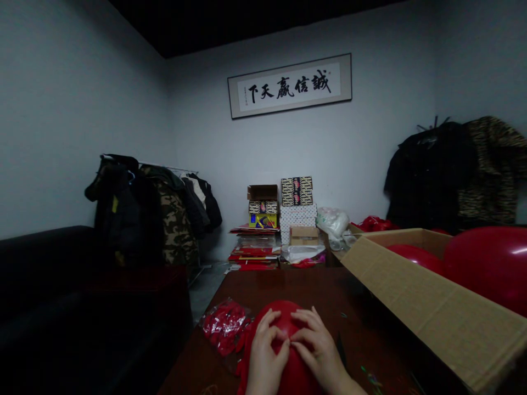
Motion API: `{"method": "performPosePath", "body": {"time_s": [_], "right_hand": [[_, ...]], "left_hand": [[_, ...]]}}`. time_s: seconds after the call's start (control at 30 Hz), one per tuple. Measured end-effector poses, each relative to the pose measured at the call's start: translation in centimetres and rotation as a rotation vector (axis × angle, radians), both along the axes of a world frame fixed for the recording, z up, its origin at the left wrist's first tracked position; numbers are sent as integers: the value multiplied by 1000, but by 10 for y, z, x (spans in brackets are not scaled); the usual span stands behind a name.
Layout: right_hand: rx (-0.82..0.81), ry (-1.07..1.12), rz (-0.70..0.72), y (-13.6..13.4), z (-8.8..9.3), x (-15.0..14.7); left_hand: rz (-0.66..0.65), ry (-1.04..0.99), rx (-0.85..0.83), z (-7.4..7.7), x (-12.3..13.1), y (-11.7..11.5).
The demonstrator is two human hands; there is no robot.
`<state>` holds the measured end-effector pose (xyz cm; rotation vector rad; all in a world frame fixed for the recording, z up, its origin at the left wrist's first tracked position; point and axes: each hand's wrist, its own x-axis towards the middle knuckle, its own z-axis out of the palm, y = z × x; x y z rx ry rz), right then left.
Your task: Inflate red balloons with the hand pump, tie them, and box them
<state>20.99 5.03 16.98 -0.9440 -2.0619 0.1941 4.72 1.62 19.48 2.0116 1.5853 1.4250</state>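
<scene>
A red inflated balloon [284, 310] rests at the near edge of the dark wooden table [284, 282], under both my hands. My left hand [267, 351] lies on its left side, thumb and fingertips pinched at the middle of the balloon. From the right, my right hand [315, 345] meets it there, its thumb and finger also closed in a pinch. The balloon's neck seems to be between the fingertips, though it is too small to see clearly. Just left of the balloon is a clear plastic bag of uninflated red balloons [225, 323].
An open cardboard box [428, 307] with large red balloons [489, 266] stands at the right. Small coloured bits [370, 378] lie on the table's right. Stacked boxes [297, 219] and red packets [253, 258] are beyond the table. A dark sofa [49, 274] is left.
</scene>
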Motion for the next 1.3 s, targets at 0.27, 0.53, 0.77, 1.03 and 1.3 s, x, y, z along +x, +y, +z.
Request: {"method": "performPosePath", "body": {"time_s": [0.27,0.53,0.77,1.03,1.3], "right_hand": [[-66,230,32,5,-15,-2],[-94,178,71,5,-16,2],[-179,227,94,2,-8,1],[-138,130,160,6,-3,9],[-153,-14,204,6,2,19]], "left_hand": [[-38,39,-3,-2,-2,0],[-10,174,38,-3,6,-3],[45,187,85,0,11,-2],[-101,175,7,6,6,-7],[-94,437,-203,13,17,-16]]}}
